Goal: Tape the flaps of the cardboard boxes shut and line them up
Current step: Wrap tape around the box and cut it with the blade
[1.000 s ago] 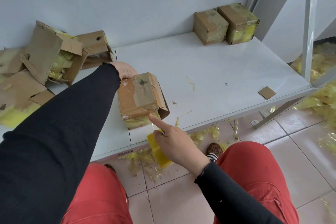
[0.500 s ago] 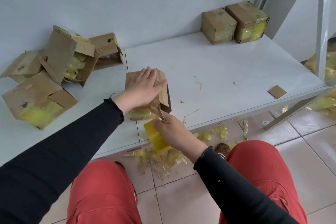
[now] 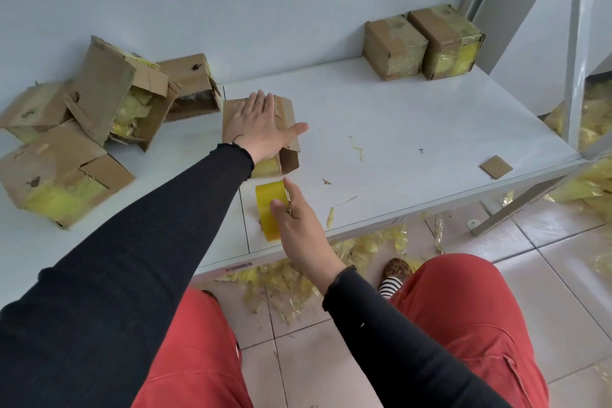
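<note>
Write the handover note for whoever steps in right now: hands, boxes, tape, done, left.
Left hand: flat, fingers straight, pressing down the top flaps of the brown cardboard box at mid-table; its right side flap hangs open.
Right hand: grips the yellow roll of packing tape near the front edge of the white table, with a small metal tool held against it.
Done: two taped boxes side by side at the far right corner.
Left: tape the pressed box, line it up beside those two, then handle the pile of open boxes on the left.
</note>
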Demonstrator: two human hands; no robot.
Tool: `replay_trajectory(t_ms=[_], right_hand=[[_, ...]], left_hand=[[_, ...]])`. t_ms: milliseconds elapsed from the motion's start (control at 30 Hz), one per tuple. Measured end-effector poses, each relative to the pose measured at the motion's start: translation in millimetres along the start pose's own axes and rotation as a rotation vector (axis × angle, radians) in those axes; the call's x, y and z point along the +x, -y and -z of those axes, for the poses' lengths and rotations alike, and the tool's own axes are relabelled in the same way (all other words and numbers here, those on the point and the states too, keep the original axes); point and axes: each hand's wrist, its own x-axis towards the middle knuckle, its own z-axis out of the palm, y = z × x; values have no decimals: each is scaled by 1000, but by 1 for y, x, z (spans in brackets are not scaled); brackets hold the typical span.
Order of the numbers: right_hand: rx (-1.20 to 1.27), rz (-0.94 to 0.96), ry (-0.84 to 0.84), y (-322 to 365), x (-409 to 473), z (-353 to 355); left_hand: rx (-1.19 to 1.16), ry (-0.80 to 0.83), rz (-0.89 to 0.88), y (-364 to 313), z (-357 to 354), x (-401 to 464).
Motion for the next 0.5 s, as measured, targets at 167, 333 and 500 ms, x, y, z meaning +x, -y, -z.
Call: replay_trajectory(t_ms=[167,333,500], right_hand=[[-50,-40,-16,4,-1,-4],[58,-53,29,5,-4,-4],[51,-43,92,5,-3,6]], left_hand=[[-17,-6,7,3,-1,-2],[-636,-354,-34,8,21,-30],[-789,-480,132,10,-1,-111]])
